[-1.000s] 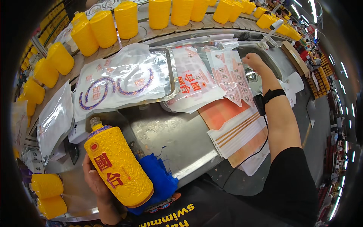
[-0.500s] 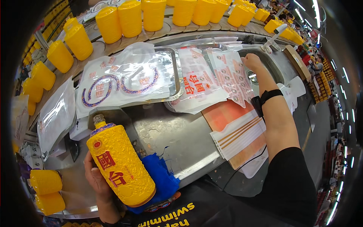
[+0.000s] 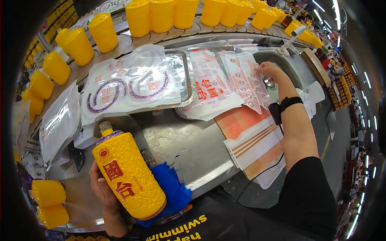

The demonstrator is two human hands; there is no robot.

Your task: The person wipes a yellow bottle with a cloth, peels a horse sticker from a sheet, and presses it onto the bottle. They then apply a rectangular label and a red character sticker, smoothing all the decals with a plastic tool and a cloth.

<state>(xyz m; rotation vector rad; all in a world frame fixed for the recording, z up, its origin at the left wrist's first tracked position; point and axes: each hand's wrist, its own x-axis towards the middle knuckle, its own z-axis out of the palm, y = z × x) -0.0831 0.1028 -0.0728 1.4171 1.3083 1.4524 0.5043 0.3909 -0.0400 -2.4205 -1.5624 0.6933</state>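
Observation:
A yellow embossed bottle (image 3: 130,172) with red characters and a clear glass neck leans in my left hand (image 3: 102,188). My left fingers wrap round its left side, partly hidden behind it. Its base is by a blue cloth (image 3: 173,186) close to my body. My right arm reaches to the far right, wearing a black wrist strap. The fingertips of my right hand (image 3: 271,70) are pinched together at the right edge of a sheet of small printed decals (image 3: 245,80), beside a metal sink (image 3: 295,76). Anything between those fingertips is too small to tell.
Yellow bottles (image 3: 162,16) line a curved conveyor behind the bench. Metal trays (image 3: 188,76) bear decal sheets, one with blue patterned curved strips (image 3: 106,94). A board with striped sheets (image 3: 255,144) lies right of the metal bench (image 3: 181,140). Two yellow bottles (image 3: 49,193) lie at the left.
My right hand has shifted slightly nearer, its fingertips now over the decal sheet's edge. The conveyor bottles have moved to the right. My left hand and its bottle have hardly moved.

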